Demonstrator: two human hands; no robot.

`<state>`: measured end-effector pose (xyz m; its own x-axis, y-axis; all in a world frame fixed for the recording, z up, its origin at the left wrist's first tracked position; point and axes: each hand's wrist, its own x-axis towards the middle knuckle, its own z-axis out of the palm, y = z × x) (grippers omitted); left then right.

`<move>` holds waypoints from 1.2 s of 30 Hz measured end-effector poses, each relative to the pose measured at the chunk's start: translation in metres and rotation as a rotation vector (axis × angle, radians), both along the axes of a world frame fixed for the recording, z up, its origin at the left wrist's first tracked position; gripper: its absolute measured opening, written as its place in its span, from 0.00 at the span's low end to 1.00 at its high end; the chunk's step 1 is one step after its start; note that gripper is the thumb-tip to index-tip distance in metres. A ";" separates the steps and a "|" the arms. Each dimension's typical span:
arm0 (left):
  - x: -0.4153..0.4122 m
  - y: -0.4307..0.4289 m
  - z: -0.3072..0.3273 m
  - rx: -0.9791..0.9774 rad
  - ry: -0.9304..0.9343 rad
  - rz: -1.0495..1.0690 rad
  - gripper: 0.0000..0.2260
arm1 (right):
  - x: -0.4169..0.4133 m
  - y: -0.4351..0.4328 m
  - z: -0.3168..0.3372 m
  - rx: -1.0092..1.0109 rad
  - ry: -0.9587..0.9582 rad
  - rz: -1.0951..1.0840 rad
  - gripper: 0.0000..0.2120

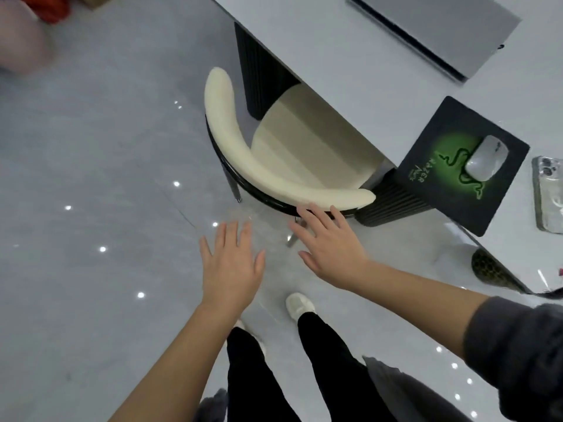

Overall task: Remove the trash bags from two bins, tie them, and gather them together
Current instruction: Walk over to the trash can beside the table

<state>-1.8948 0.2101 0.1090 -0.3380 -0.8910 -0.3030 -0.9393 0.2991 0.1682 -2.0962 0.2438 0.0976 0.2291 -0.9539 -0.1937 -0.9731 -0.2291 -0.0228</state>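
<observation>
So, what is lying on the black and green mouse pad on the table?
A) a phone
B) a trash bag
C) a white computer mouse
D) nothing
C: a white computer mouse rests on the mouse pad, while the phone lies apart on the table to its right.

2 hands (pixel 231 266), 1 chair (pixel 274 153), 1 mouse (pixel 487 158), 1 mousepad (pixel 432 178), 1 phone (pixel 548 199), perhaps 1 laptop (pixel 435 28).
</observation>
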 end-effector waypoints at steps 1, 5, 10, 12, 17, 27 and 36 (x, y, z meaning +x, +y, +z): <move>-0.011 0.014 -0.003 0.003 -0.007 0.011 0.26 | -0.013 0.011 -0.002 0.001 0.005 0.017 0.28; -0.059 0.068 -0.009 -0.018 -0.020 0.001 0.25 | -0.063 0.063 -0.013 -0.003 -0.013 0.019 0.28; -0.125 0.145 -0.020 -0.016 -0.042 -0.035 0.26 | -0.120 0.140 -0.032 -0.029 -0.039 -0.013 0.28; -0.152 0.181 -0.029 -0.046 -0.041 -0.043 0.25 | -0.146 0.176 -0.043 -0.040 -0.033 -0.010 0.28; -0.200 0.268 -0.050 -0.006 -0.065 0.048 0.27 | -0.202 0.261 -0.066 -0.009 -0.010 0.031 0.29; -0.317 0.384 -0.058 0.082 -0.066 0.141 0.27 | -0.306 0.342 -0.085 0.101 0.035 0.117 0.27; -0.495 0.469 -0.130 0.173 -0.183 0.185 0.27 | -0.486 0.418 -0.163 0.202 0.033 0.147 0.27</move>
